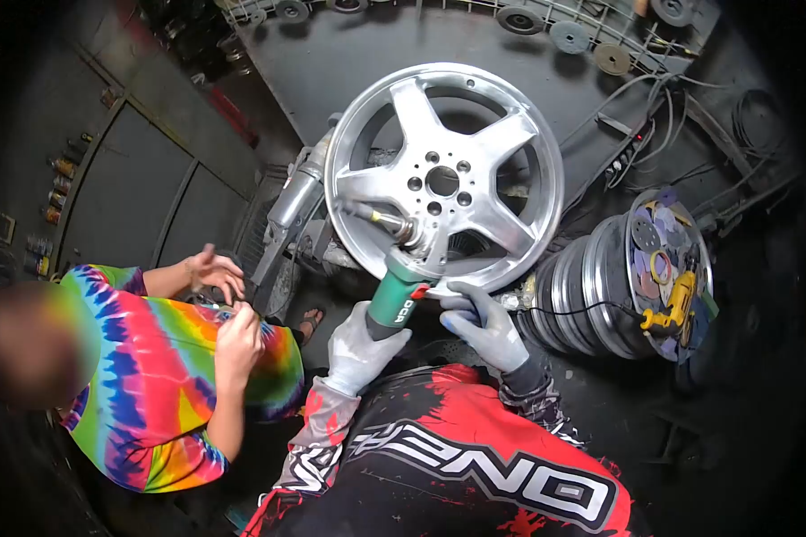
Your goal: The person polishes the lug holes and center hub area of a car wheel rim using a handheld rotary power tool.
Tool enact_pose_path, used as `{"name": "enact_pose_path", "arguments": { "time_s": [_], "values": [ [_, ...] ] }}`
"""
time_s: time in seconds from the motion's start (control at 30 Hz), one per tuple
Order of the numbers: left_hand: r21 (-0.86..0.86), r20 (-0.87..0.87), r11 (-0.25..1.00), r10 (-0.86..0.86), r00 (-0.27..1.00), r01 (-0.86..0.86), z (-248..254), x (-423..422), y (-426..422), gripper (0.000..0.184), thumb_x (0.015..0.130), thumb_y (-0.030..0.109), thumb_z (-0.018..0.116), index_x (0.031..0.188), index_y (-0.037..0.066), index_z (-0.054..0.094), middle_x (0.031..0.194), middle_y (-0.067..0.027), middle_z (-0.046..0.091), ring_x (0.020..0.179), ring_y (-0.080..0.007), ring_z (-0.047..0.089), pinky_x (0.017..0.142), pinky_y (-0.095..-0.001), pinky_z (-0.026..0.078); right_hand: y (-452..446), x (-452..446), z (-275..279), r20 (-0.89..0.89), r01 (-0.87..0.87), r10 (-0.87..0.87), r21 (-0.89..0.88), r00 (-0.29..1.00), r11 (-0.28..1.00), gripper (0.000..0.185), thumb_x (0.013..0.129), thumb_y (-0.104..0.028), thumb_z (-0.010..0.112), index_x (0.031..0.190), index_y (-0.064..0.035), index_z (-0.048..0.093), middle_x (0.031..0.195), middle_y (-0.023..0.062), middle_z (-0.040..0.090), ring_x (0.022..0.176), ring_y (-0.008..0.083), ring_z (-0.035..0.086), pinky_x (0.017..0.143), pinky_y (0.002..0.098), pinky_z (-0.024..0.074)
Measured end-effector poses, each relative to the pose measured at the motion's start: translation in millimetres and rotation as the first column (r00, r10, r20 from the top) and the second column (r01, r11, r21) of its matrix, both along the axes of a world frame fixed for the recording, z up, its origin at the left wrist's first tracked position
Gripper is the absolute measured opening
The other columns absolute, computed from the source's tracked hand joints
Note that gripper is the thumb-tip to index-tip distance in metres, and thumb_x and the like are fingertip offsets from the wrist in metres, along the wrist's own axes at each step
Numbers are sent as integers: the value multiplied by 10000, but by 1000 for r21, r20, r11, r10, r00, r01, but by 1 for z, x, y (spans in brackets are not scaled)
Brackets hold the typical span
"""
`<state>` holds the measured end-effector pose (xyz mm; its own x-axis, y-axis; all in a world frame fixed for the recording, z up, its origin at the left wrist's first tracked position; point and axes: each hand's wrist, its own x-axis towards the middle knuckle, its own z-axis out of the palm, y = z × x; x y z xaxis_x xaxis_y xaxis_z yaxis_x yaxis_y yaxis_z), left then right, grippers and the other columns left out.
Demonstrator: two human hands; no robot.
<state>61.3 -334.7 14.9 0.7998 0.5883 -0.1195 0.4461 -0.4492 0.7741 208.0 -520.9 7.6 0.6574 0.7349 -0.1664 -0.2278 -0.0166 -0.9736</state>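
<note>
A silver five-spoke wheel rim is held up in front of me, its face towards the camera. My left hand, in a grey-white glove, is wrapped round the dark rear end of a green power tool. The tool's metal front end lies over the lower left spokes. My right hand, gloved too, is at the rim's bottom edge just right of the tool, fingers bent and the thumb apart from them. Whether its fingertips touch the rim is hard to tell.
A person in a tie-dye shirt stands at the left, both hands raised near the chest. Stacked rims at the right bear sanding discs and a yellow drill. Cables and a power strip hang behind. Discs hang on a rack at the top.
</note>
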Motion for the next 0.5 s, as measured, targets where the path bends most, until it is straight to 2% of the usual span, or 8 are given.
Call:
{"name": "enact_pose_path", "arguments": {
  "time_s": [0.23, 0.27, 0.3, 0.37, 0.4, 0.43, 0.47, 0.5],
  "values": [
    [198, -90, 971, 152, 984, -132, -6, -52, 17, 600, 722, 425, 829, 1131, 54, 596, 958, -190, 701, 902, -400, 686, 811, -470, 531, -47, -53, -28, -128, 180, -205, -188, 970, 966, 482, 940, -152, 710, 1347, 24, 519, 1030, 85, 674, 858, 84, 620, 742, 239, 527],
    [195, -251, 977, 137, 958, -88, -3, -60, 22, 617, 802, 427, 773, 1282, 93, 573, 1182, -216, 663, 1074, -352, 661, 884, -428, 531, -52, -60, -30, -127, 201, -227, -190, 966, 961, 482, 940, -152, 710, 1347, 24, 519, 1030, 85, 674, 858, 84, 620, 742, 239, 527],
    [388, -90, 921, 75, 993, -35, -60, -86, 48, 647, 806, 416, 786, 1308, 78, 559, 1250, -223, 625, 1160, -327, 612, 938, -431, 511, -56, -68, -33, -157, 224, -252, -177, 955, 958, 467, 949, -155, 698, 1346, 20, 523, 1024, 80, 674, 849, 87, 623, 735, 236, 526],
    [799, 161, 595, -64, 985, -91, -171, -135, 98, 707, 814, 394, 811, 1362, 46, 532, 1385, -239, 551, 1332, -275, 513, 1047, -436, 471, -66, -83, -35, -183, 272, -303, -174, 935, 946, 452, 958, -157, 686, 1344, 16, 526, 1018, 76, 675, 839, 91, 626, 727, 234, 525],
    [900, -321, 172, -362, 875, 402, -63, -114, 91, 812, 852, 492, 730, 1435, 10, 433, 1471, -252, 444, 1402, -287, 413, 1120, -449, 392, -73, -89, -35, -185, 290, -322, -180, 929, 940, 438, 963, -166, 679, 1339, 7, 534, 1018, 70, 676, 844, 95, 635, 728, 234, 529],
    [717, -679, -329, -530, 508, 615, 49, -91, 82, 927, 891, 590, 649, 1508, -26, 333, 1557, -265, 338, 1472, -300, 312, 1193, -462, 312, -78, -94, -37, -185, 305, -337, -182, 923, 935, 425, 969, -174, 671, 1334, -1, 541, 1017, 64, 677, 849, 100, 645, 729, 234, 533],
    [721, -674, -334, -539, 505, 607, 37, -91, 80, 927, 891, 590, 649, 1508, -26, 333, 1557, -265, 338, 1472, -300, 312, 1193, -462, 312, -85, -97, -41, -179, 318, -350, -184, 920, 930, 425, 969, -174, 671, 1334, -1, 541, 1017, 64, 677, 849, 100, 645, 729, 234, 533],
    [341, -717, -894, -46, 696, 291, 15, -94, 80, 990, 890, 664, 551, 1523, -45, 274, 1547, -286, 339, 1462, -343, 314, 1206, -471, 276, -91, -103, -46, -204, 366, -399, -181, 894, 913, 415, 972, -185, 670, 1327, -8, 548, 1017, 58, 676, 851, 100, 649, 729, 233, 536]
  ]
}}
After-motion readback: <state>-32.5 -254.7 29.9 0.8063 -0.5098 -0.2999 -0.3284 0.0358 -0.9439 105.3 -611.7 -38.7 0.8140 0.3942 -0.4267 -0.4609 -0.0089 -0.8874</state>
